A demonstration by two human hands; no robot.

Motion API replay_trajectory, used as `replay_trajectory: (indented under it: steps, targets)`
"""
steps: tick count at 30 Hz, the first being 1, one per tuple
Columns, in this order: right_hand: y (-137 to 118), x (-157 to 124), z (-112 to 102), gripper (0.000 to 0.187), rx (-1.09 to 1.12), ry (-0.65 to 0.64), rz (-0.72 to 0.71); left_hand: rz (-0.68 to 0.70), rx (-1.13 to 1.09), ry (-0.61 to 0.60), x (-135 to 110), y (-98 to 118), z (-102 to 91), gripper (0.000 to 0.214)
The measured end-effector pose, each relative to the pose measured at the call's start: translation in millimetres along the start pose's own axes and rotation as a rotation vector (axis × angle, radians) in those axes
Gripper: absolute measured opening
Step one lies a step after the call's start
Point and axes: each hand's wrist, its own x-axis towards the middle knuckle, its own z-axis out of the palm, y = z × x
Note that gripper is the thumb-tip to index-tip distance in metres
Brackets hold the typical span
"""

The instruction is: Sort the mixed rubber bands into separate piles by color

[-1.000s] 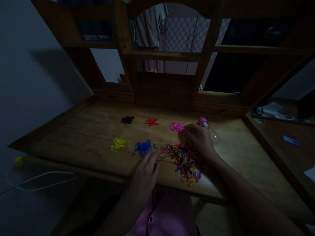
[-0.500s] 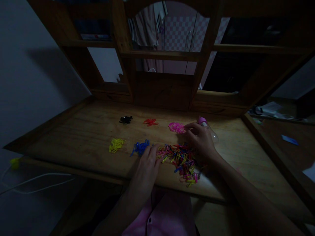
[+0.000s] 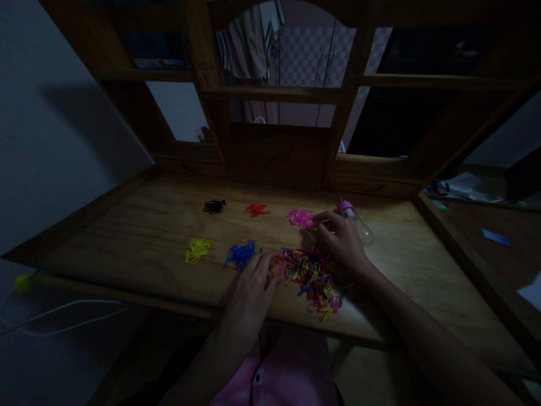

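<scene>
At pink pile (image 3: 299, 218): our right hand (image 3: 341, 237) nearer, pile stretching left of it; whether it's pinching anything, we can't tell.
Mixed pile (image 3: 310, 272): our left hand (image 3: 254, 280), left edge, thumb parted.

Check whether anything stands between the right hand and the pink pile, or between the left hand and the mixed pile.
Nothing visible does: the right hand is at the right edge of the pink pile, the left hand at the left edge of the mixed pile. The bottle lies right of both paths.
</scene>
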Motion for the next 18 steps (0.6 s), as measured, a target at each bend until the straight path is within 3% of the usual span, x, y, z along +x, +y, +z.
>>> replay_trajectory:
  steps: [2, 7, 14, 18]
  targets:
    - [-0.3, -0.3, 0.1, 0.018, 0.004, 0.001, 0.002, 0.005, 0.002, -0.006, 1.1, 0.6, 1.6, 0.033]
    - [-3.2, -0.6, -0.6, 0.018, 0.002, -0.015, 0.011, 0.030, 0.006, -0.150, -0.6, 5.5, 1.9, 0.032]
    - [-4.8, -1.0, -0.3, 0.017, 0.003, -0.011, -0.010, 0.030, 0.073, 0.024, -8.1, -4.4, -19.4, 0.032]
    - [-3.5, -1.7, 1.3, 0.015, -0.022, -0.012, -0.020, 0.007, 0.143, -0.018, -8.5, -6.8, -12.5, 0.030]
